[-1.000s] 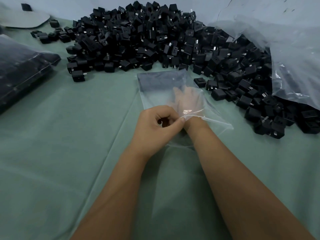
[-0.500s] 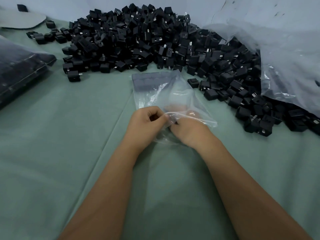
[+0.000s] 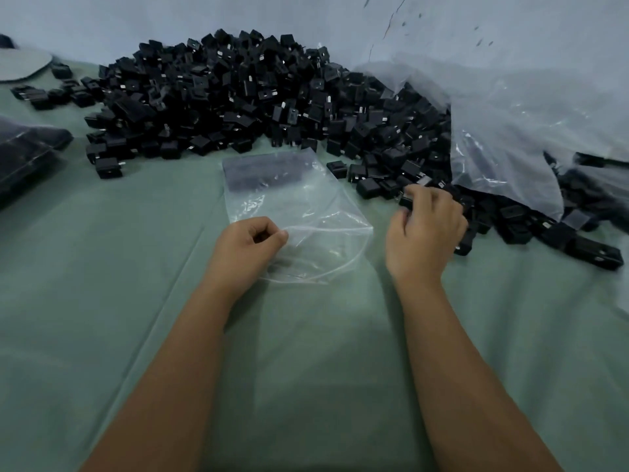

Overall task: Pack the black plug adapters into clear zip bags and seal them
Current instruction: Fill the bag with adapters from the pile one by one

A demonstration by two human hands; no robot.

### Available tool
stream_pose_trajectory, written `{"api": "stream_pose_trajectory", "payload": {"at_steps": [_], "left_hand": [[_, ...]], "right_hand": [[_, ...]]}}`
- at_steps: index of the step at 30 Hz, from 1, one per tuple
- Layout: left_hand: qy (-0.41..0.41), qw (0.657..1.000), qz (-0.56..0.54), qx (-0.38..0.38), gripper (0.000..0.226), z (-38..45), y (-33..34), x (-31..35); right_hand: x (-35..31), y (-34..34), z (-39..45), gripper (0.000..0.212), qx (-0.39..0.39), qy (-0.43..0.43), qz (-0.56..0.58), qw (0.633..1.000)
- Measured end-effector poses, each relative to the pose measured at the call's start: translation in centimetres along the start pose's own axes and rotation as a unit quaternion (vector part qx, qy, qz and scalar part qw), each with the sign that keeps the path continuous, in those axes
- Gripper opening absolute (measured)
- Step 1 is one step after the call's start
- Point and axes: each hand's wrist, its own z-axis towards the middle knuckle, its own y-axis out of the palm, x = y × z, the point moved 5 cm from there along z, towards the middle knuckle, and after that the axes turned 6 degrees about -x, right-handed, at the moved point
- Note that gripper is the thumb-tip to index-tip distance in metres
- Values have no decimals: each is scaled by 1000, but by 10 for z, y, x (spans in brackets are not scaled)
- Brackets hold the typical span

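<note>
Now, zip bag: clear zip bag (image 3: pixel 289 199) lies flat at the table's middle, mouth gaping toward the near side, nothing visible inside.
Left hand: left hand (image 3: pixel 248 248) pinches the bag's near-left rim between thumb and curled fingers.
Right hand: right hand (image 3: pixel 425 229) sits right of the bag at the pile's near edge, fingers curled round a black adapter (image 3: pixel 406 201).
Adapters: large heap of black plug adapters (image 3: pixel 258 97) spreads across the far side, just beyond the bag.
Table: covered in green cloth (image 3: pixel 102 267); pale wall (image 3: pixel 170 18) behind.
Around: big crumpled plastic sack (image 3: pixel 510 131) drapes over the heap's right part; filled bags (image 3: pixel 23 155) at far left.
</note>
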Motion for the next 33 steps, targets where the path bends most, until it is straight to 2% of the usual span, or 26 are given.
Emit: {"api": "stream_pose_trajectory", "payload": {"at_steps": [2, 4, 6, 8, 10, 14, 17, 20, 22, 25, 27, 33], "left_hand": [[3, 1000, 3, -2, 26, 0, 0, 0], [4, 1000, 4, -1, 26, 0, 0, 1], [3, 1000, 3, 2, 25, -1, 0, 2], [2, 1000, 2, 4, 25, -1, 1, 2], [2, 1000, 0, 1, 25, -2, 1, 3], [1, 1000, 1, -6, 24, -3, 1, 3], [-1, 1000, 5, -8, 23, -3, 1, 3], [-4, 1000, 13, -13, 23, -3, 2, 3], [-1, 1000, 23, -14, 23, -4, 2, 4], [10, 999, 49, -16, 24, -5, 3, 8], [18, 999, 41, -14, 24, -5, 4, 11], [65, 996, -33, 51, 23, -12, -5, 20]], "right_hand": [[27, 11, 3, 46, -104, 121, -94, 983], [40, 18, 0, 48, -151, 149, -134, 968], [36, 19, 2, 38, -130, 96, -125, 979], [29, 21, 5, 23, -124, 47, -53, 990], [25, 20, 5, 14, -120, 35, 7, 992], [27, 19, 3, 17, -117, 60, 2, 991], [19, 4, 4, 23, -43, 68, 68, 994], [-9, -17, -4, 30, 51, -25, 183, 982], [-33, -22, -17, 28, 63, -118, 217, 967], [-70, -16, -38, 23, -18, -253, 239, 937], [-87, -6, -49, 21, -89, -308, 201, 926], [-89, 21, -57, 18, -214, -305, 52, 926]]}}
